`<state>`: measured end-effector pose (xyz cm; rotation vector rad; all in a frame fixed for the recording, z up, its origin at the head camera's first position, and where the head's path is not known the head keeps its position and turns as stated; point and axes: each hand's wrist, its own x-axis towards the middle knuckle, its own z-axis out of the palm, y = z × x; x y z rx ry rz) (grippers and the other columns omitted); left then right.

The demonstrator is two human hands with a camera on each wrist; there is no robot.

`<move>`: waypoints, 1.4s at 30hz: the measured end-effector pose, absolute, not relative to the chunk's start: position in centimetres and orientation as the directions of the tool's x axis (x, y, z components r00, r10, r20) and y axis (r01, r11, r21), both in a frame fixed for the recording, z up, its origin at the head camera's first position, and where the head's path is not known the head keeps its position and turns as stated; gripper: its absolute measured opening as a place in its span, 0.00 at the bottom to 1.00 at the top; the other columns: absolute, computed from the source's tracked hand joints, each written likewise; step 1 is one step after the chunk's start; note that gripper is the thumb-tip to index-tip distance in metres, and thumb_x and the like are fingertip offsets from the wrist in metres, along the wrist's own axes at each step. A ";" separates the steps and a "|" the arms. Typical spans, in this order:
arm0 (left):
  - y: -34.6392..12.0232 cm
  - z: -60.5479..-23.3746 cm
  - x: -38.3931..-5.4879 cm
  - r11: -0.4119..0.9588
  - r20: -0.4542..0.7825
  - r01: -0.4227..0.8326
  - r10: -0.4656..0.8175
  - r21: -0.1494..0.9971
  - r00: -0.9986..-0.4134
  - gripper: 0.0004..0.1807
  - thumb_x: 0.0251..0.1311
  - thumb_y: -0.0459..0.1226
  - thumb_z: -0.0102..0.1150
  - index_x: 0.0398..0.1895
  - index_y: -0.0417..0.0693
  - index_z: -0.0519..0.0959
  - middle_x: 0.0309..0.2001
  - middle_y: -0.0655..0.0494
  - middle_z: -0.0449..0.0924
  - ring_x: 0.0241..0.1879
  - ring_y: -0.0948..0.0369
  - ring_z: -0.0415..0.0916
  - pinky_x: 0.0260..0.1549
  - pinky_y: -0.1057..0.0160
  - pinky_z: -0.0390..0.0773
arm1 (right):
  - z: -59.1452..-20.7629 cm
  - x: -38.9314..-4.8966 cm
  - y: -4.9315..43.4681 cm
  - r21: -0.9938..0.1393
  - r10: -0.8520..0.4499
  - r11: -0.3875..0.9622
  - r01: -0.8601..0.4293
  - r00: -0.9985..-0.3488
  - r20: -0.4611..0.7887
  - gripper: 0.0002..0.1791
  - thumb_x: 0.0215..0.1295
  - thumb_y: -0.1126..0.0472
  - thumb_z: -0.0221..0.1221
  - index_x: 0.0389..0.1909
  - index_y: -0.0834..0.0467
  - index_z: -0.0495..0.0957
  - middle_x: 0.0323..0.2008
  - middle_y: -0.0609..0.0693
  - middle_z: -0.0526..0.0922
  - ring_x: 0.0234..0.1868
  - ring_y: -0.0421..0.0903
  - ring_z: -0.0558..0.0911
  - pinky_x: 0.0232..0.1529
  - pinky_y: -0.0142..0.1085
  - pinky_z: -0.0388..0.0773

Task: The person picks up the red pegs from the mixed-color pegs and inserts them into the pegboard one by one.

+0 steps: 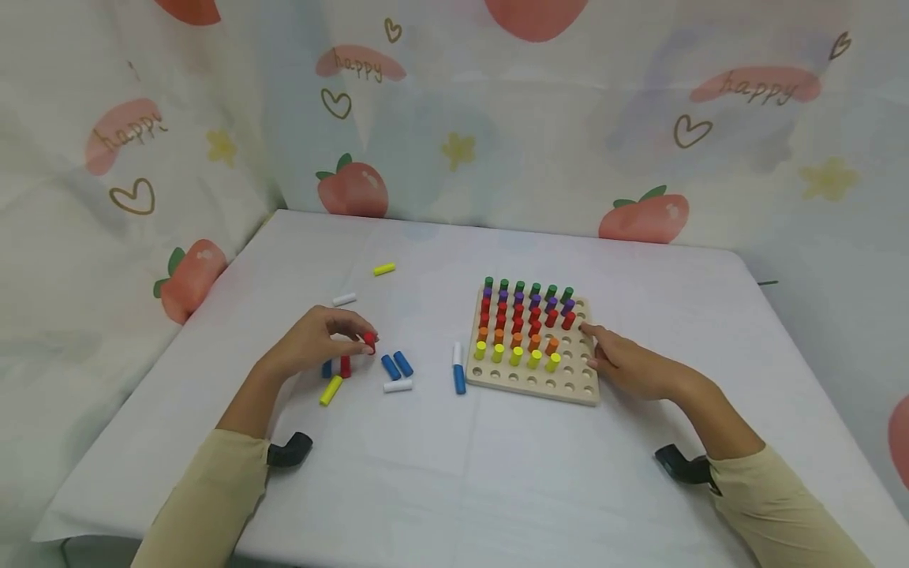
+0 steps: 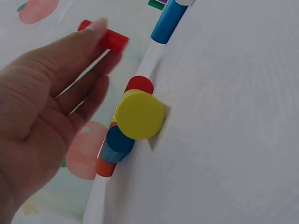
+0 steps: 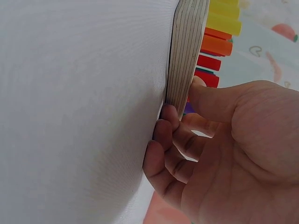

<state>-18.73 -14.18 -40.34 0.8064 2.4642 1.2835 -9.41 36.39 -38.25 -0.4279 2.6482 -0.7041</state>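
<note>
My left hand (image 1: 316, 341) pinches a red peg (image 1: 369, 340) between thumb and fingertips, raised off the table in the left wrist view. Below that hand lie a yellow peg (image 1: 331, 390), another red peg (image 1: 346, 366) and a partly hidden blue peg (image 1: 327, 368). At the right edge of a wooden pegboard (image 1: 511, 384), my right hand (image 1: 632, 364) grips the board, thumb on top and fingers curled against its side in the right wrist view. Rows of green, purple, red, orange and yellow pegs stand in the board, with bare holes along its front and right.
Two blue pegs (image 1: 397, 364) and a white peg (image 1: 398, 386) lie between the left hand and the board. Beside the board's left edge, a white peg (image 1: 458, 353) touches a blue peg (image 1: 459, 379). Farther back are a white peg (image 1: 344, 300) and a yellow peg (image 1: 384, 269).
</note>
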 end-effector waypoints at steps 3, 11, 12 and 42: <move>-13.8 -39.8 -18.9 0.447 0.072 0.375 0.561 0.812 -0.824 0.11 0.62 0.36 0.74 0.48 0.52 0.88 0.41 0.61 0.88 0.47 0.56 0.83 0.45 0.55 0.83 | -38.3 -9.3 36.5 -0.530 -0.376 0.825 -0.196 -0.890 -0.258 0.37 0.82 0.56 0.52 0.77 0.70 0.46 0.46 0.56 0.70 0.54 0.56 0.70 0.62 0.60 0.71; -12.5 -39.0 -19.8 0.416 0.132 0.416 0.561 0.809 -0.817 0.15 0.62 0.38 0.75 0.51 0.48 0.86 0.41 0.60 0.87 0.47 0.58 0.82 0.52 0.47 0.79 | -38.4 -9.0 36.6 -0.524 -0.368 0.828 -0.199 -0.898 -0.242 0.37 0.82 0.56 0.52 0.77 0.70 0.47 0.59 0.64 0.69 0.57 0.59 0.69 0.67 0.64 0.64; -12.3 -38.9 -19.9 0.411 0.138 0.422 0.565 0.808 -0.814 0.15 0.62 0.38 0.75 0.51 0.48 0.86 0.41 0.60 0.87 0.47 0.58 0.82 0.52 0.46 0.79 | -38.4 -9.0 36.7 -0.524 -0.367 0.828 -0.198 -0.898 -0.241 0.37 0.82 0.57 0.52 0.77 0.70 0.47 0.61 0.65 0.68 0.57 0.59 0.69 0.67 0.65 0.63; -7.2 -38.5 -20.7 0.252 0.226 0.481 0.643 0.839 -0.732 0.15 0.64 0.35 0.73 0.52 0.41 0.85 0.43 0.59 0.86 0.45 0.58 0.83 0.52 0.44 0.81 | -38.0 -9.1 36.3 -0.550 -0.346 0.823 -0.142 -0.894 -0.286 0.41 0.82 0.55 0.51 0.79 0.72 0.40 0.76 0.76 0.50 0.76 0.72 0.52 0.69 0.65 0.54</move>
